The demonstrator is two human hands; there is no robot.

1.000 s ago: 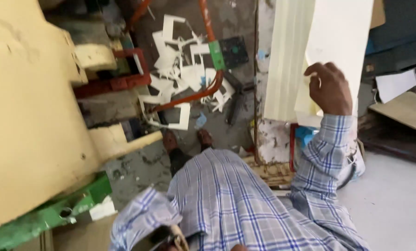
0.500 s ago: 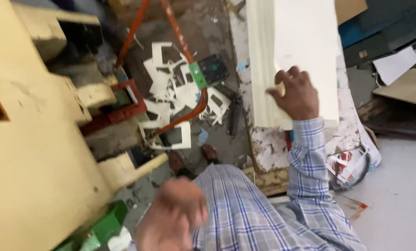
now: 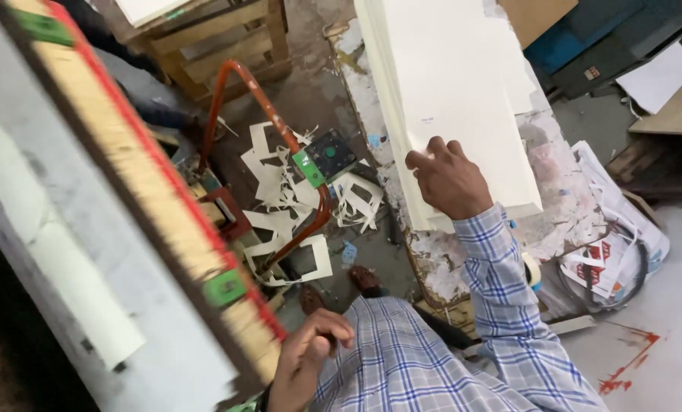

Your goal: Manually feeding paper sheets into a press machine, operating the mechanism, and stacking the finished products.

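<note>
My right hand (image 3: 449, 179) lies flat, fingers spread, pressing the near edge of the cream sheets (image 3: 451, 84), which stretch toward 12 o'clock over the stained surface (image 3: 562, 206). My left hand (image 3: 304, 358), loosely curled, holds nothing at 7 o'clock.
</note>
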